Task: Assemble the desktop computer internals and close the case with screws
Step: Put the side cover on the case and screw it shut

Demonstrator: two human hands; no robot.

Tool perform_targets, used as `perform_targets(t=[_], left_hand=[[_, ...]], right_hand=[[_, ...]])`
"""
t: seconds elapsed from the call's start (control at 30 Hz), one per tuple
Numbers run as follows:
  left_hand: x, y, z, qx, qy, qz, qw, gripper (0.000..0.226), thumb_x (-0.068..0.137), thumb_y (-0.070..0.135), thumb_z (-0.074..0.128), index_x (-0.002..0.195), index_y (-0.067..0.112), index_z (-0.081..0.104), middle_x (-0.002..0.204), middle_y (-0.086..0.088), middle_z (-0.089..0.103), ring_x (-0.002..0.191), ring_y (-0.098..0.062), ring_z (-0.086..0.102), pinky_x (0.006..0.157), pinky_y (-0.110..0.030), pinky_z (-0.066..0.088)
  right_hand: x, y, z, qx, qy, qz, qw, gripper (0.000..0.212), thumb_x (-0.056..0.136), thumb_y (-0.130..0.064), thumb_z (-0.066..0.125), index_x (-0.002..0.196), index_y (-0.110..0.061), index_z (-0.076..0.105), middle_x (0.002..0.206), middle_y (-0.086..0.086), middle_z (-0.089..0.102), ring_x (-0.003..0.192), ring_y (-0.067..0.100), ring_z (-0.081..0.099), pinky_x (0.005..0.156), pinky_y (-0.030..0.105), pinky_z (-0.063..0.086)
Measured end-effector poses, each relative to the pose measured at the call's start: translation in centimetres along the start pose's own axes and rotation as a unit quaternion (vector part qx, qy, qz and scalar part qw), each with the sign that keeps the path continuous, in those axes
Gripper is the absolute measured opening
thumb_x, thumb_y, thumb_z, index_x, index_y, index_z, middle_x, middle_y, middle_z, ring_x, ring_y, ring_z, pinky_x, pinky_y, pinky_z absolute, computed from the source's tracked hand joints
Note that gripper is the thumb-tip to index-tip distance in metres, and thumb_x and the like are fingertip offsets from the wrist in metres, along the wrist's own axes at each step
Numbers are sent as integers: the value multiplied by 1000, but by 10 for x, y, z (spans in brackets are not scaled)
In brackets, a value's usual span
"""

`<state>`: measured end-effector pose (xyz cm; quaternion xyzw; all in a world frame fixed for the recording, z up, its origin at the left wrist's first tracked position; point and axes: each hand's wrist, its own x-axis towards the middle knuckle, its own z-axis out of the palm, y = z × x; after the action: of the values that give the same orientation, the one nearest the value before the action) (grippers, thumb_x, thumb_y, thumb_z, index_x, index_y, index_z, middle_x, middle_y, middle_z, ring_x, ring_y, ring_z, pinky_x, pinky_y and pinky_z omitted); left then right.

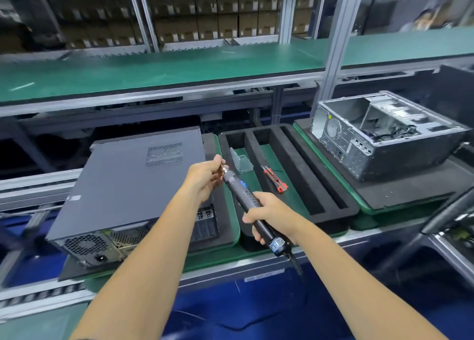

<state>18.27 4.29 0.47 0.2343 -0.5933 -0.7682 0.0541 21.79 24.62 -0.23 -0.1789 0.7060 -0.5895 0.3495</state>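
While the cylindrical black electric screwdriver (252, 206) is gripped by the right hand (270, 215), its metal tip is pinched by the left hand (205, 178), just right of the closed matte-grey computer case (128, 183).

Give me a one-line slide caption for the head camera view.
Right hand grips electric screwdriver; left hand pinches its tip beside closed computer case.

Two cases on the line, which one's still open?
The right case: side panel off, bare metal interior and cables showing. The left case, by the hands, has its dark panel on.
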Motion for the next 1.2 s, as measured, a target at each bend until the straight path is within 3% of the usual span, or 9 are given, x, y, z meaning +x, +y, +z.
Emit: perform_targets(t=[0.23,0.4,0.47,0.6,0.77,0.93,1.2], left_hand=[[-33,4,-24,-20,3,-4,1000,23,96,26,56,77,17,64,70,2,73,58,-8,61,52,-21,45],[-56,-15,-47,-61,-16,-10,998,26,101,24,49,84,12,65,72,1,72,60,-10,65,46,-17,46],[-68,-24,-53,-67,-21,-16,997,25,101,22,48,87,11,65,76,0,72,62,-11,65,46,-18,46],[-91,-38,-55,-88,-20,-32,995,24,100,19,49,87,9,66,73,0,72,67,-14,66,53,-22,50],[-111,-63,-52,-118,-10,-62,991,21,100,15,49,89,9,66,78,-2,71,70,-14,66,62,-26,52],[-125,-81,-56,-185,-17,-94,978,21,100,12,47,90,3,64,71,-4,70,64,-15,66,55,-24,54],[-113,-77,-65,-212,-16,-113,971,21,99,12,49,90,2,66,75,-6,69,72,-18,63,62,-28,54]], right_hand=[[-16,-4,66,5,61,-7,998,25,84,-6,64,102,-7,47,64,10,50,48,24,54,45,30,46],[-31,9,107,31,87,2,996,28,83,-6,65,106,-13,50,74,16,52,49,25,55,47,32,48],[-41,15,117,27,92,13,995,32,82,-8,65,110,-8,49,72,15,53,50,25,55,47,32,48],[-60,28,126,22,94,26,995,37,77,-14,66,108,-5,49,64,7,54,49,24,55,47,32,48],[-80,44,130,21,83,44,995,35,77,-13,66,106,-7,48,70,10,53,49,23,56,47,32,49],[-90,59,137,21,82,59,995,26,83,-4,65,101,-11,48,79,15,54,48,22,55,48,32,49],[-75,56,144,7,89,54,995,29,82,-7,65,107,-14,50,69,6,56,50,20,57,49,33,51]])
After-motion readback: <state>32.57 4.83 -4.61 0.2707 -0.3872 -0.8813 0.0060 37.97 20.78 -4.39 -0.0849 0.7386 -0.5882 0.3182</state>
